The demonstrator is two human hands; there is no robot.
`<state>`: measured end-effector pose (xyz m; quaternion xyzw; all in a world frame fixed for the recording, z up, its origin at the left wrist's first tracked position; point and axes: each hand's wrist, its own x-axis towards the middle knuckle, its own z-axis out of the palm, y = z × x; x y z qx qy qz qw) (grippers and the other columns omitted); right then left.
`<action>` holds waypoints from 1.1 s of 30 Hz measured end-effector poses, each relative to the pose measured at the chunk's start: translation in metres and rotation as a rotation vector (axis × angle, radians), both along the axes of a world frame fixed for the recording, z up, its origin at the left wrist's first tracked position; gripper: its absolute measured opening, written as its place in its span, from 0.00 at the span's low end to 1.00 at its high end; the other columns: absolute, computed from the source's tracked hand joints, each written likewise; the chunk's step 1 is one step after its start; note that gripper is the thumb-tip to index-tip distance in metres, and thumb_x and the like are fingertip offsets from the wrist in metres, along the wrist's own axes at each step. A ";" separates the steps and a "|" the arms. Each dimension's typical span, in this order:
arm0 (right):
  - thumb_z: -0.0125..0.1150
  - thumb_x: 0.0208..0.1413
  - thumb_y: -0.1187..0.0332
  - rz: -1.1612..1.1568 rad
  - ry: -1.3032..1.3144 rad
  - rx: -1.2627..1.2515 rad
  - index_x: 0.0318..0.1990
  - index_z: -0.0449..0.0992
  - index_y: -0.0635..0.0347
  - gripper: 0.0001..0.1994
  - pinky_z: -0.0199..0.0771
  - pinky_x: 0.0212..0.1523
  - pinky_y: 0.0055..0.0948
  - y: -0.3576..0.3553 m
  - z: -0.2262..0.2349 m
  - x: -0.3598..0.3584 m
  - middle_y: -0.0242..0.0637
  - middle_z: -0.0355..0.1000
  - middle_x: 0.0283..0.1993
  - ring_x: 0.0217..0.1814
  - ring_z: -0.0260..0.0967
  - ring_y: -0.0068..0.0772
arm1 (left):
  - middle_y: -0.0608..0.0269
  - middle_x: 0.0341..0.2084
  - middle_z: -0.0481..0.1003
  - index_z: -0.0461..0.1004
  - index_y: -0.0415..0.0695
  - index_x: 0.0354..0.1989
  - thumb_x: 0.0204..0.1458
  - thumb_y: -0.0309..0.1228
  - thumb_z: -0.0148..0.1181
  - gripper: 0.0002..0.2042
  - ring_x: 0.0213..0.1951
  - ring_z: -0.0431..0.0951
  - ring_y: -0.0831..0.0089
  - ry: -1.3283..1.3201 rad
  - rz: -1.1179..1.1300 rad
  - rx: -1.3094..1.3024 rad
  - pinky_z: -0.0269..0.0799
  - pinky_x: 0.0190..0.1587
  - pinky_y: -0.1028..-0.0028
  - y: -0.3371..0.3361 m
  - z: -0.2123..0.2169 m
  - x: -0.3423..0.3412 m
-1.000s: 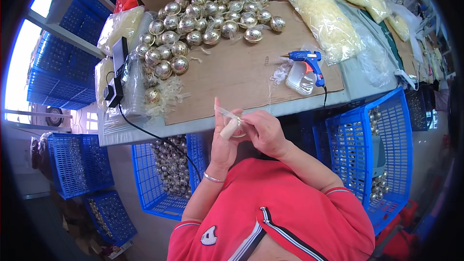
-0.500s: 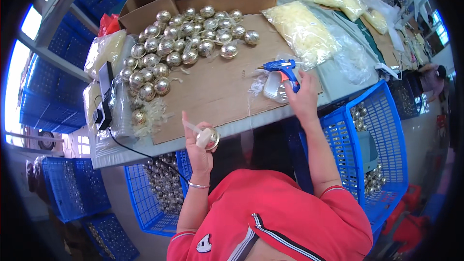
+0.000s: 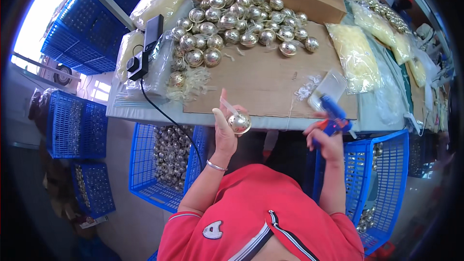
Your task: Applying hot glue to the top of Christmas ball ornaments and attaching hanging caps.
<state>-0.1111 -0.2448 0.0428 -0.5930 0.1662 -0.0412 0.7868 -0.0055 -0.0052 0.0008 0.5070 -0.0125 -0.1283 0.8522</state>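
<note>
In my left hand [image 3: 224, 135] is a shiny pale-gold ball [image 3: 240, 123], gripped near the table's front edge. A narrow translucent strip [image 3: 229, 107] sticks up from beside the ball, next to my raised finger. My right hand [image 3: 329, 144] has its fingers wrapped round the handle of a blue glue gun [image 3: 332, 107], which is slightly smeared by motion. Just beyond the gun lies a clear plastic tray [image 3: 334, 85] with whitish scraps [image 3: 307, 87] beside it. Several similar balls [image 3: 249, 38] are heaped at the back of the cardboard sheet [image 3: 261, 79].
An open cardboard box [image 3: 309, 0] stands behind the heap. Bags of pale yellow material [image 3: 357, 60] lie on the right. A black power strip [image 3: 138, 65] trails its cable [image 3: 166, 118] over the front edge. Blue crates [image 3: 140, 164] holding balls flank me below the table.
My right hand has picked the glue gun up off the plastic tray and drawn it back toward me. In my left hand the ball is turned differently. The whole view has shifted.
</note>
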 end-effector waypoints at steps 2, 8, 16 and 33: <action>0.57 0.45 0.79 0.125 0.023 0.220 0.46 0.66 0.69 0.17 0.64 0.15 0.19 0.020 0.004 0.002 0.47 0.72 0.26 0.17 0.68 0.28 | 0.68 0.29 0.70 0.37 0.48 0.69 0.56 0.63 0.28 0.39 0.27 0.69 0.84 -0.026 -0.001 0.029 0.66 0.27 0.85 -0.001 -0.004 0.001; 0.61 0.49 0.74 0.252 0.066 0.056 0.37 0.71 0.66 0.08 0.62 0.15 0.17 0.061 0.008 0.011 0.36 0.70 0.22 0.17 0.65 0.20 | 0.68 0.31 0.69 0.40 0.47 0.69 0.58 0.60 0.27 0.37 0.29 0.67 0.84 -0.138 0.073 0.202 0.65 0.30 0.85 -0.006 0.003 -0.002; 0.63 0.51 0.64 0.281 0.076 -0.337 0.35 0.73 0.68 0.13 0.63 0.17 0.20 0.074 0.001 0.016 0.32 0.70 0.21 0.15 0.64 0.20 | 0.67 0.36 0.67 0.42 0.46 0.68 0.61 0.56 0.27 0.34 0.31 0.67 0.83 -0.211 0.103 0.277 0.66 0.35 0.82 -0.006 -0.001 -0.003; 0.63 0.51 0.64 0.250 0.110 -0.313 0.40 0.73 0.67 0.15 0.63 0.16 0.20 0.071 -0.001 0.017 0.29 0.68 0.19 0.15 0.63 0.18 | 0.65 0.37 0.67 0.40 0.45 0.68 0.61 0.56 0.24 0.34 0.34 0.67 0.81 -0.152 0.111 0.253 0.67 0.36 0.82 -0.017 -0.001 -0.002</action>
